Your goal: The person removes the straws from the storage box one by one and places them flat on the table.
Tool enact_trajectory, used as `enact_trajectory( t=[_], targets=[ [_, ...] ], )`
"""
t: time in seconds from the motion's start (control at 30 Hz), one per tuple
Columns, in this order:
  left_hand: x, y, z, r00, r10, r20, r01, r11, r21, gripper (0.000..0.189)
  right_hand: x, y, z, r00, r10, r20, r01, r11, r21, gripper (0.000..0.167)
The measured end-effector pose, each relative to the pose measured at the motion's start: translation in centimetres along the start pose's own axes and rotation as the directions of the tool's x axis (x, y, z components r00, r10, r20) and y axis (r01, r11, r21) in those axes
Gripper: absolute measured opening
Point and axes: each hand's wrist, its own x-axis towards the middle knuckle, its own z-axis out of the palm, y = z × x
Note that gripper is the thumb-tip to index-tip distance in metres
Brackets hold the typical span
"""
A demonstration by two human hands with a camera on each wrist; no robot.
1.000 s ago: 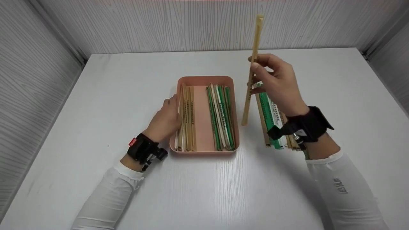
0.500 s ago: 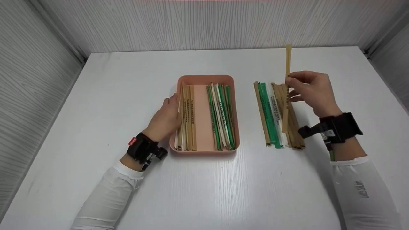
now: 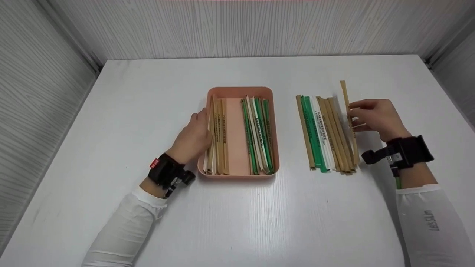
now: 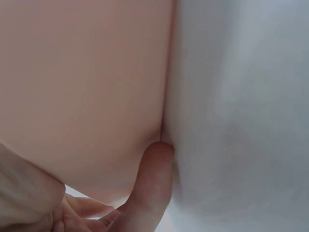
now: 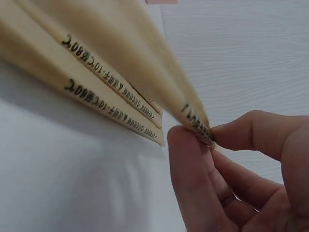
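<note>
White tabletop [image 3: 259, 218], brown wrapper [image 5: 152, 58] between right fingertips [image 5: 182, 145].

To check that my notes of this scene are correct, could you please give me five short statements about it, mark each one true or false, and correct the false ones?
1. The right hand pinches a brown wrapped straw. True.
2. The left hand is away from the pink tray. False: it holds the tray's left side.
3. In the tray, a left group of straws and a right group of straws have bare floor between them. True.
4. The straws on the table lie left of the tray. False: in the head view, they lie to its right.
5. Those straws include green and white ones. True.
</note>
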Motion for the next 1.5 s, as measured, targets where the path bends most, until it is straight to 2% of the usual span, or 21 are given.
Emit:
enact_trajectory(
  t=[0.17, 0.37, 0.9, 1.23, 1.5],
  targets=[
    [-0.1, 0.0, 0.0, 1.000, 0.020, -0.015, -0.020, 1.000, 0.022, 0.068, 0.3, 0.3, 0.0, 0.998, 0.018, 0.064, -0.013, 0.997, -0.071, 0.050],
    [-0.1, 0.0, 0.0, 1.000, 0.010, -0.017, -0.009, 1.000, 0.021, 0.069, 0.3, 0.0, 0.3, 0.991, 0.048, 0.123, -0.030, 0.990, -0.140, 0.051],
    [-0.2, -0.2, 0.1, 0.999, 0.017, -0.028, -0.017, 1.000, 0.007, 0.069, -0.1, -0.3, 1.3, 0.993, 0.034, 0.112, -0.011, 0.980, -0.200, 0.042],
    [-0.1, -0.1, 0.1, 1.000, 0.014, -0.027, -0.014, 1.000, 0.013, 0.067, -0.2, -0.4, 1.7, 0.995, -0.021, 0.102, 0.047, 0.964, -0.261, 0.041],
    [-0.1, 0.0, 0.1, 1.000, 0.007, -0.017, -0.006, 1.000, 0.013, 0.069, -0.5, -0.6, 1.7, 0.994, -0.001, 0.112, 0.029, 0.969, -0.246, 0.043]
  ],
)
